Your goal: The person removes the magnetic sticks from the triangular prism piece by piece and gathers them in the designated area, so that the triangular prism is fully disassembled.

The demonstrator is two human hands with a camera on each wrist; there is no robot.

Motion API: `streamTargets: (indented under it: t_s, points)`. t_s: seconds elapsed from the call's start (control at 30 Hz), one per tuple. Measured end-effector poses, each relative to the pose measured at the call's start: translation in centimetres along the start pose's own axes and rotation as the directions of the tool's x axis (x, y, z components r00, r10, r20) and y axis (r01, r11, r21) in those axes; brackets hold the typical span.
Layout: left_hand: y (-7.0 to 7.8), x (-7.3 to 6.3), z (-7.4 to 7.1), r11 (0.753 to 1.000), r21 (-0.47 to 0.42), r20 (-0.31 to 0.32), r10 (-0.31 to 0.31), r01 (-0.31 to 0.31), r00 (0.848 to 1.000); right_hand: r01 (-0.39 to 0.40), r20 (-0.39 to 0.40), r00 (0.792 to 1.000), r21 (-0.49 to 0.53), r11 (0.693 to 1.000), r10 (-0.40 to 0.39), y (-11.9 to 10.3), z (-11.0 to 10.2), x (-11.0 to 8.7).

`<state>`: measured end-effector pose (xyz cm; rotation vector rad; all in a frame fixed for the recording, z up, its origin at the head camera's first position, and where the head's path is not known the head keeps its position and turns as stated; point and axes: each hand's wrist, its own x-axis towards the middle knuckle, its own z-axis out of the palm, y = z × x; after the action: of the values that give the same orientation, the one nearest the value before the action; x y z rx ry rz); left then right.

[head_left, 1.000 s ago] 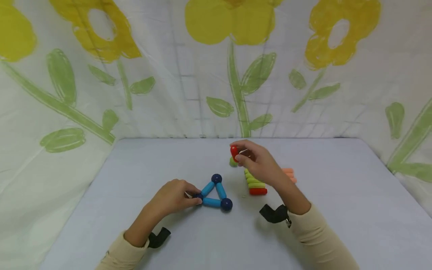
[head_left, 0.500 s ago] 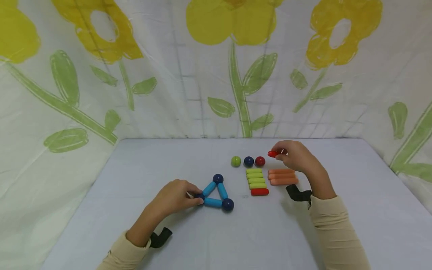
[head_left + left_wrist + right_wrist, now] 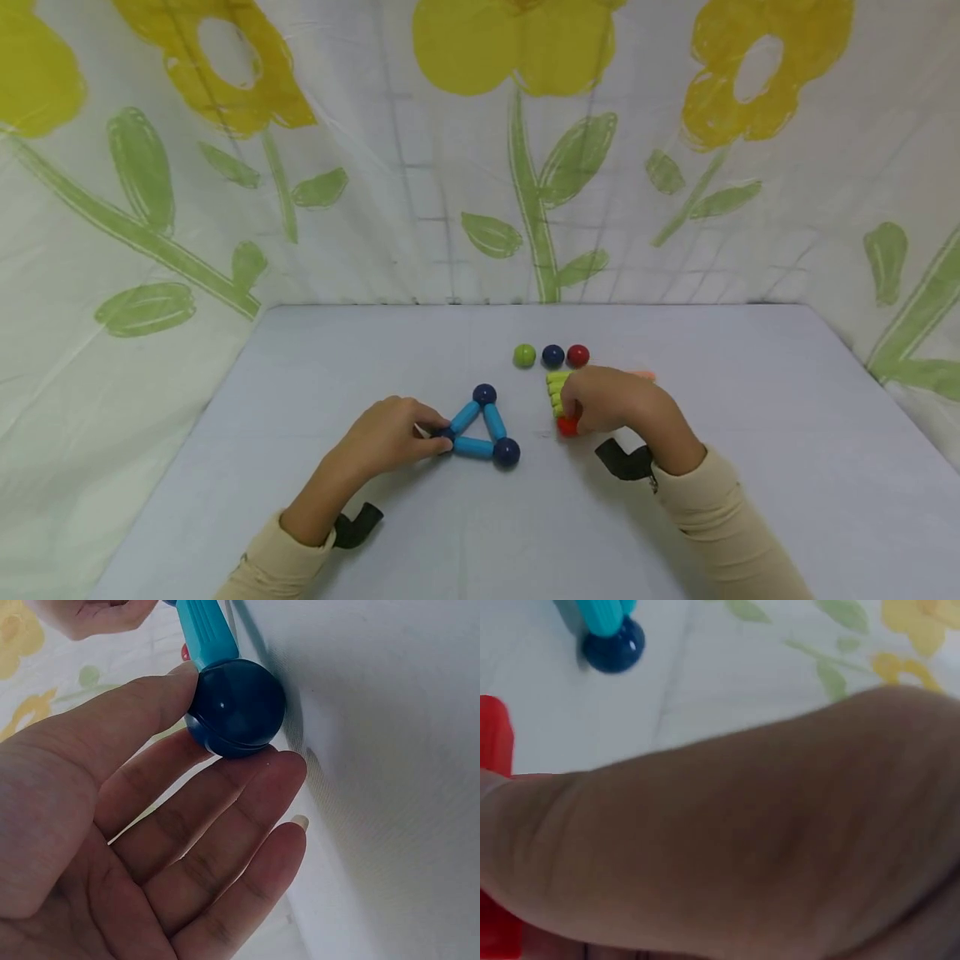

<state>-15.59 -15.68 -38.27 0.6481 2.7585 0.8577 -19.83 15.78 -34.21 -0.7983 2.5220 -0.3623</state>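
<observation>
A triangle of light blue rods (image 3: 474,448) joined by dark blue balls lies flat left of centre. My left hand (image 3: 392,435) pinches its left dark blue ball (image 3: 238,705) between thumb and fingertips; the other fingers stay loosely extended. Over on the right, my right hand (image 3: 611,404) is low at the front of a stack of yellow-green rods (image 3: 557,388). It grips a red rod (image 3: 495,926) with the thumb across it. Red also shows below the fingertips in the head view; the hand hides how the red pieces lie there.
A green ball (image 3: 524,355), a dark blue ball (image 3: 552,356) and a red ball (image 3: 578,356) sit in a row behind the rods. Orange rods (image 3: 642,376) are mostly covered by my right hand. A flowered cloth (image 3: 420,167) hangs behind the white table.
With the red rod, my right hand first went right, past the balls, then came back toward me and down to the red rod before the yellow-green ones. The left hand has stayed put.
</observation>
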Motion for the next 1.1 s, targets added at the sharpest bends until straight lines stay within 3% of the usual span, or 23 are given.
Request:
streamTargets:
  t_s: [0.1,0.23,0.47,0.97,1.1]
  points:
    - [-0.1,0.0,0.0,1.0,0.001,0.0,-0.005,0.005,1.0,0.022,-0.004,1.0,-0.039,0.999,-0.022,-0.8,0.9,-0.1]
    - [-0.1,0.0,0.3,1.0,-0.001,0.003,-0.017,0.017,1.0,-0.005,-0.025,1.0,-0.11,0.994,0.002,-1.6,2.2,-0.3]
    - [0.2,0.1,0.2,0.999,0.006,0.0,-0.031,0.031,1.0,0.015,-0.131,0.991,-0.182,0.983,-0.04,-1.5,3.6,-1.2]
    - [0.5,-0.3,0.3,0.999,0.043,0.009,-0.007,0.006,1.0,0.038,-0.315,0.943,-0.219,0.975,-0.108,0.3,4.0,-1.9]
    - [1.0,-0.3,0.5,0.997,0.077,0.003,-0.001,0.001,1.0,0.107,-0.348,0.921,-0.206,0.973,-0.175,-0.2,4.1,-1.5]
